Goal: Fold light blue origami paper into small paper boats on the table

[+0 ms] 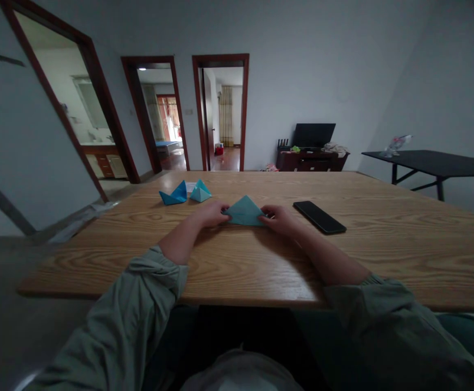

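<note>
A teal paper folded into a triangle (244, 210) lies on the wooden table (384, 244), apex pointing away from me. My left hand (211, 213) pinches its left corner with fingers curled. At the right corner my right hand (278, 217) does the same, fingers pressed together on the paper's edge. Both forearms rest on the tabletop in rolled-up grey-green sleeves.
Two finished blue paper folds (174, 194) (200, 191) sit further back on the left. A black phone (319, 216) lies flat just right of my right hand. Beyond the table are a black side table (436, 161), a TV stand (310, 158) and open doorways.
</note>
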Motion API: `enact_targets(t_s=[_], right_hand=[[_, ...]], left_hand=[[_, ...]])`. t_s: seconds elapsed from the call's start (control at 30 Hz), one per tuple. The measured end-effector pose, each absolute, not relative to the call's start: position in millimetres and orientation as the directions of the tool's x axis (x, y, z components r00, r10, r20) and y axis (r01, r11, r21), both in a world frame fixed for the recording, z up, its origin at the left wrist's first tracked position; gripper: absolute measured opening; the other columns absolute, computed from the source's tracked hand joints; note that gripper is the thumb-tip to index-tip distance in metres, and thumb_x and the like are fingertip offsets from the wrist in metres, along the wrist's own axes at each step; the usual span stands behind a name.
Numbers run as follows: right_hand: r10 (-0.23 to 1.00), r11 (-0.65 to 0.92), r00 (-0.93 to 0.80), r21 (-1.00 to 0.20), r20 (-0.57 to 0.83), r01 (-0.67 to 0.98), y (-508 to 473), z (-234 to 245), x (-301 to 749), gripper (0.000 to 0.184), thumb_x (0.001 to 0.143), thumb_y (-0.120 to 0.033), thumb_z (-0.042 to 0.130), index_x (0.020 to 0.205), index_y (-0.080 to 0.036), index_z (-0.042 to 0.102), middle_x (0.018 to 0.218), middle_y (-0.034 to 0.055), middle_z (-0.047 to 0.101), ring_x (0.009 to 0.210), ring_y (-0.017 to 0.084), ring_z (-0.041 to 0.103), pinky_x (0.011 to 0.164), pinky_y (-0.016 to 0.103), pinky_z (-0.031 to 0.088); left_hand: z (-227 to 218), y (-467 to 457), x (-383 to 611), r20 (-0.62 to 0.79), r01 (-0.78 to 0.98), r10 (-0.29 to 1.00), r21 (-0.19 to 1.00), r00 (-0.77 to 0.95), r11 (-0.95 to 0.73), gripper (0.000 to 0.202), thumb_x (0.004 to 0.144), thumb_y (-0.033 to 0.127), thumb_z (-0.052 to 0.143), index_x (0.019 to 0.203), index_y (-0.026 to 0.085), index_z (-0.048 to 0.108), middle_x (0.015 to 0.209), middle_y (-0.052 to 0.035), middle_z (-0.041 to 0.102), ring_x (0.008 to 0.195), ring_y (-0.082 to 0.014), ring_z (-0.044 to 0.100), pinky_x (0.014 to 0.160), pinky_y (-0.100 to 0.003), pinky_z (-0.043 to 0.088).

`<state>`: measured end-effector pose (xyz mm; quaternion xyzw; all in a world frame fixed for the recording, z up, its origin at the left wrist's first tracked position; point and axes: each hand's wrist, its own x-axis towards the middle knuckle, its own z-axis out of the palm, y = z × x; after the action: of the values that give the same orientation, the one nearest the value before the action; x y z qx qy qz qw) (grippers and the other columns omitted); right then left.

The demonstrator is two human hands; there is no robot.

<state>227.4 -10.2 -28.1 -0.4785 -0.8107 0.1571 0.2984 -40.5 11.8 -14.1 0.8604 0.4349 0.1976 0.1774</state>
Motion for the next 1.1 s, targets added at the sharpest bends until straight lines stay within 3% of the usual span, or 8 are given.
enact_targets(t_s=[0.3, 0.57, 1.1], right_hand=[[0.854, 0.52, -0.376, -0.551, 0.36, 0.653, -8.7, -30.7, 226.5, 0.023, 0.078, -0.034, 0.056, 0.088, -0.018, 0.068, 0.072, 0.0017, 0.064, 0.063, 0.012, 0.055, 0.058, 0.021, 0.041], [0.865, 0.5, -0.349, -0.568, 0.359, 0.654, -18.6, -22.8, 223.8, 0.03, 0.081, -0.041, 0.052, 0.087, -0.016, 0.069, 0.075, 0.0037, 0.066, 0.067, 0.015, 0.056, 0.059, 0.023, 0.041], [0.876, 0.482, -0.358, -0.598, 0.323, 0.64, -11.2, -33.2, 229.4, 0.03, 0.081, -0.041, 0.053, 0.091, -0.017, 0.066, 0.077, 0.0036, 0.066, 0.067, 0.015, 0.057, 0.058, 0.023, 0.042]], left_hand=[[-12.5, 5.3, -35.2, 0.288, 0.691, 0.836, 0.47, 0.468, -0.549, 0.03, 0.071, 0.023, 0.059, 0.1, 0.019, 0.066, 0.088, -0.0025, 0.067, 0.078, -0.0155, 0.06, 0.069, -0.022, 0.044], [-9.1, 1.7, -29.6, 0.422, 0.756, 0.782, 0.278, 0.458, -0.593, 0.023, 0.074, 0.032, 0.058, 0.088, 0.017, 0.069, 0.087, -0.005, 0.064, 0.077, -0.0167, 0.056, 0.069, -0.024, 0.043], [-11.5, 0.4, -31.0, 0.314, 0.708, 0.814, 0.404, 0.488, -0.58, 0.027, 0.078, 0.036, 0.053, 0.089, 0.017, 0.068, 0.083, -0.0045, 0.068, 0.075, -0.017, 0.06, 0.063, -0.023, 0.042]])
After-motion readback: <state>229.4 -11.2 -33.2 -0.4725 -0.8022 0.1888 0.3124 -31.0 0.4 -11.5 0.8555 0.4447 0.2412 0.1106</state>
